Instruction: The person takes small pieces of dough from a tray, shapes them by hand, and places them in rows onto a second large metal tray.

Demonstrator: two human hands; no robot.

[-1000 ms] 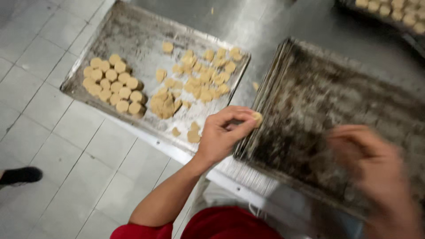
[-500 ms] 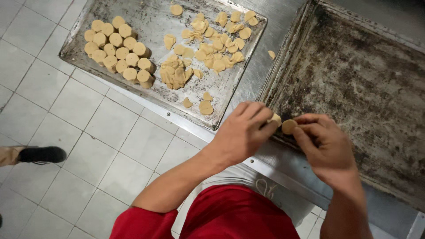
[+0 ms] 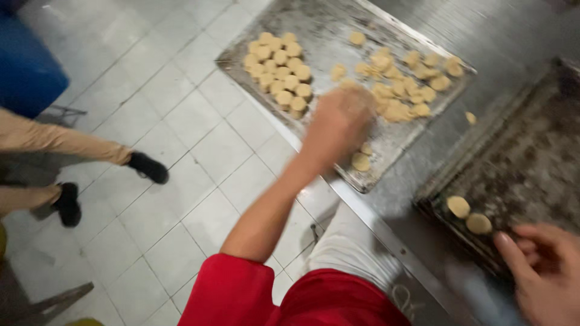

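On the steel worktop, two trays are set side by side: a lighter metal tray to the left, a dark crusted tray to the right.

Left hand is stretched over the lighter tray, motion-blurred, fingers bunched downward above the dough pieces; whether a piece is gripped cannot be told. Right hand is held loosely curled at the dark tray's near edge, nothing visibly gripped, just beside two placed rounds.

Counts: two trays; two rounds on the dark tray; one stray piece on the worktop between trays; the lighter tray's neat cluster holds roughly twenty, with about as many scattered — blur prevents exactness.

Risks, as judged: the lighter tray's near corner overhangs the worktop edge, so a downward press could tip it. A hasty grab could squash soft pieces or knock more onto the worktop. Another person's legs are seen on the tiled floor.
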